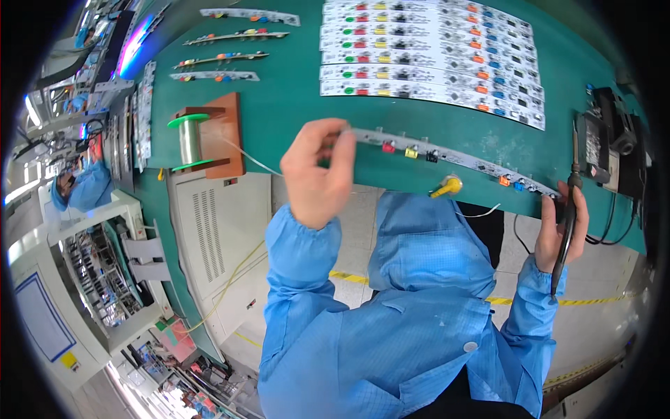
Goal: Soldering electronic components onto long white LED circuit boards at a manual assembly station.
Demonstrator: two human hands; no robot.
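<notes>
Left hand: thumb and fingers of the left hand (321, 171) are closing in a narrow pinch on the left end of a slim populated circuit board (464, 163).
Right hand: the right hand (564, 227) is holding a dark soldering iron (567, 234) across its fingers, and thumb and fingertip are meeting at the board's right end.
Board in hand: it's hanging between the two hands above the near edge of the green bench mat (279, 77), slanting from far left to near right, showing red, yellow, black, orange and blue parts.
Near edge: a yellow-ended fitting (447, 186) is sitting just nearer than the board.
Solder: a spool of solder wire (189, 143) is resting in a brown stand (234, 133) to the left, a pale strand (252, 161) running toward the left hand.
Far centre: a block of white circuit boards (419, 61) is lying in close rows.
Far left: four loose strip boards (216, 75) are lying apart from one another.
Right side: dark bench equipment (593, 143) is standing beyond the right hand.
Left edge: a co-worker's blue sleeve (94, 188) is showing beside another bench.
</notes>
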